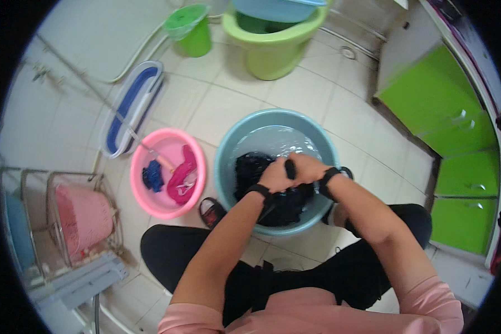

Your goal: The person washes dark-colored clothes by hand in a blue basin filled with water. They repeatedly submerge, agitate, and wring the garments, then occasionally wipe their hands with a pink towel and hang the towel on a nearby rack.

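A large blue-green plastic basin (224, 183) holds water and a soaked black cloth garment (286, 211). Over the basin, my left hand (275, 174) and my right hand (308, 168) are closed side by side on part of the black cloth, and a dark bunch of it shows between them. Both wrists wear black bands. To the left, close beside the big basin, stands a pink basin (134, 177) with a dark blue cloth (153, 176) and a magenta cloth (181, 183) inside.
A folded blue-and-white tub (129, 110) leans by the left wall. Ahead are a green bin (196, 37) and a green toilet (267, 58) with a blue basin on top. Green cabinets (463, 175) line the right. A metal rack (54, 217) holds a pink basket at left.
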`<action>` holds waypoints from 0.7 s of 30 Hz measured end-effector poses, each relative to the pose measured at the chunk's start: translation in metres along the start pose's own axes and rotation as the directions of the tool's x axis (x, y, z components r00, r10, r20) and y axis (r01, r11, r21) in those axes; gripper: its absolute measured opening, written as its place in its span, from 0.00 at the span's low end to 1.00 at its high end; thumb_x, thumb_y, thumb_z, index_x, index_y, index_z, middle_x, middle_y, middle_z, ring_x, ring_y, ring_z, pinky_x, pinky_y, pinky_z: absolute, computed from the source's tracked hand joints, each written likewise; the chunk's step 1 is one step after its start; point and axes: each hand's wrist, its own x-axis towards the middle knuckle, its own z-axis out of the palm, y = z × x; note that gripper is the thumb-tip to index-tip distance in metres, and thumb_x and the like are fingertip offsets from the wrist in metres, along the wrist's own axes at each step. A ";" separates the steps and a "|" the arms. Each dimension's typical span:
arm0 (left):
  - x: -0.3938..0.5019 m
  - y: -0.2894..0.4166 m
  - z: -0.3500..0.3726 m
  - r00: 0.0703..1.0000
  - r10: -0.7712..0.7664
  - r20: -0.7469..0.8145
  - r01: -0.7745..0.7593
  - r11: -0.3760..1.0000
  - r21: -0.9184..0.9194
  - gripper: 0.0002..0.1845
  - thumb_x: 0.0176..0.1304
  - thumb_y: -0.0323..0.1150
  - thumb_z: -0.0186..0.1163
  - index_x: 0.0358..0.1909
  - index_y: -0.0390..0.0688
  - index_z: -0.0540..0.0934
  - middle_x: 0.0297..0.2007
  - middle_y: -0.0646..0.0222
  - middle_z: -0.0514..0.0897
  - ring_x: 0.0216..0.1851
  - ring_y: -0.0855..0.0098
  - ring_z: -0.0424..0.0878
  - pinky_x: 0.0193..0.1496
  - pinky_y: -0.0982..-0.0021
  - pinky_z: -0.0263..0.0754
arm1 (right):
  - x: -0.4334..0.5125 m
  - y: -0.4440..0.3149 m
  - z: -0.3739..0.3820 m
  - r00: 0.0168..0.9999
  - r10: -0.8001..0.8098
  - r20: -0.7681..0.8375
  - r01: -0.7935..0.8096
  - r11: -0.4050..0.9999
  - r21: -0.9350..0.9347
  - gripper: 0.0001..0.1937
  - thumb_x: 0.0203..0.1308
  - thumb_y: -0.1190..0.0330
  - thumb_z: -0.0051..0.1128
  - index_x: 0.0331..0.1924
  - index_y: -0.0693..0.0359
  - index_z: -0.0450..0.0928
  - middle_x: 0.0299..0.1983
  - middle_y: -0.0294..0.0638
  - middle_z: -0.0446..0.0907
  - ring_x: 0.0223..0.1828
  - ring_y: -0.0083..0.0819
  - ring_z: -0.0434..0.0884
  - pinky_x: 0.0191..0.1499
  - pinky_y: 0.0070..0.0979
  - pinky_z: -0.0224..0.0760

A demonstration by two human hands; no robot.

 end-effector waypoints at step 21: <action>-0.208 -0.208 -0.259 0.295 -0.576 -0.762 -0.410 0.644 -0.646 0.29 0.59 0.16 0.51 0.63 0.45 0.74 0.50 0.60 0.79 0.43 0.62 0.82 0.39 0.67 0.88 | -0.005 0.026 0.051 0.965 0.219 -0.145 -0.203 0.972 0.116 0.24 0.58 0.63 0.67 0.57 0.65 0.78 0.51 0.56 0.83 0.54 0.53 0.82 0.59 0.43 0.75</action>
